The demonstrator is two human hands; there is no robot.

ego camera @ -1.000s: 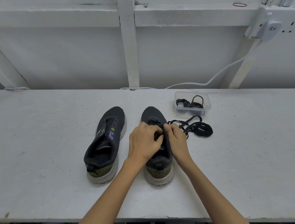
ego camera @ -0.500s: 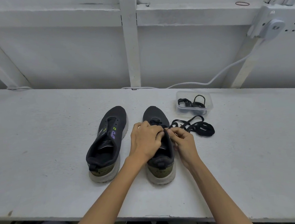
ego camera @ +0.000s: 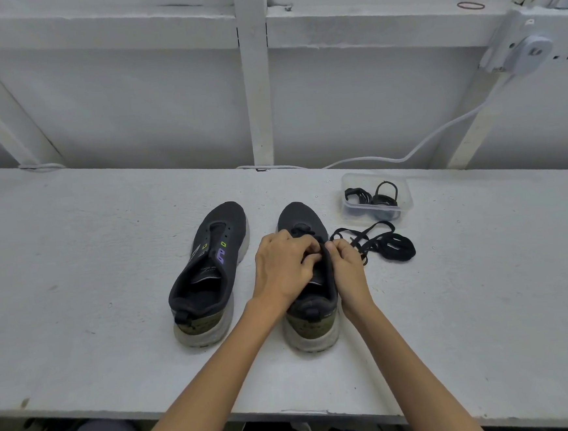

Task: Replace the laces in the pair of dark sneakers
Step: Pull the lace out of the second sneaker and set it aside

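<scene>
Unchanged since prior frame: lace [ego camera: 376,242] pinched by left hand [ego camera: 282,270], right hand [ego camera: 348,271] over right sneaker [ego camera: 312,310]; left sneaker [ego camera: 209,272] unlaced.

The left sneaker [ego camera: 212,272] and right sneaker [ego camera: 305,218] are charcoal-black with olive, dark-flecked heels and dirty off-white soles, the left one bearing purple and lime-green marks, while the laces [ego camera: 393,245] are black, the box [ego camera: 406,200] clear, the table [ego camera: 76,265] pale grey-white and the cable [ego camera: 439,135] white.
</scene>
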